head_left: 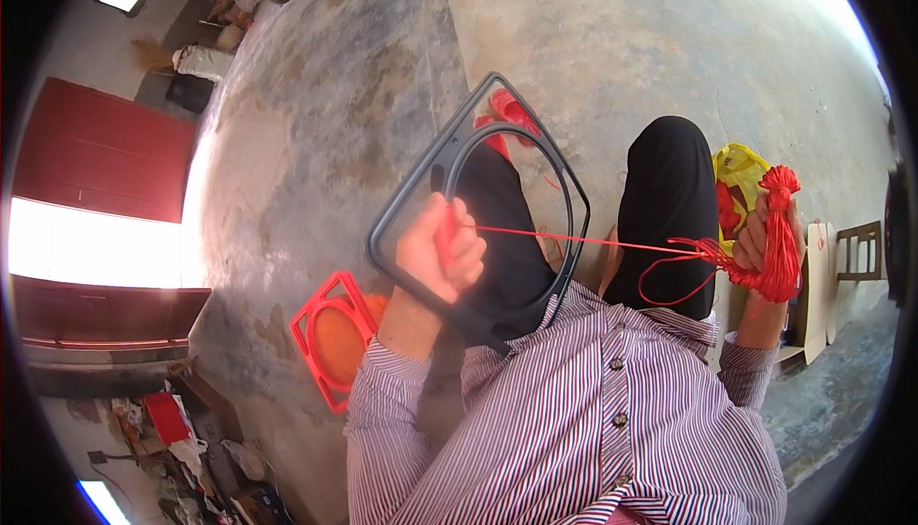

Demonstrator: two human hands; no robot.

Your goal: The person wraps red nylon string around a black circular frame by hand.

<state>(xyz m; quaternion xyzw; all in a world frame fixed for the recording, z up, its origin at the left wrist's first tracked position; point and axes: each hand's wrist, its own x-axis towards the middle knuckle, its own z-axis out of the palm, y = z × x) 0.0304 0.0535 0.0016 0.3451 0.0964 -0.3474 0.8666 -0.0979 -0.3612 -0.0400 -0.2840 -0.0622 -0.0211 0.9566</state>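
A black square-cornered frame with a round ring inside [387,220] stands tilted over my left thigh. My left hand [442,252], slightly blurred, is closed at the ring's left side, where a red wrapping or bunch of cord [446,234] shows between the fingers. From there a red cord [574,237] runs taut across the ring's opening to the right. My right hand [754,238] is closed around a thick hank of red cord [783,248], gathered at its top. A loose loop of cord [660,299] hangs over my right thigh.
A red frame [304,334] with an orange-brown round thing lies left of my left forearm. A yellow bag [743,173] and cardboard [818,286] are beside my right leg. At far right stands a small wooden stool [861,251]. Clutter [182,439] fills the lower left.
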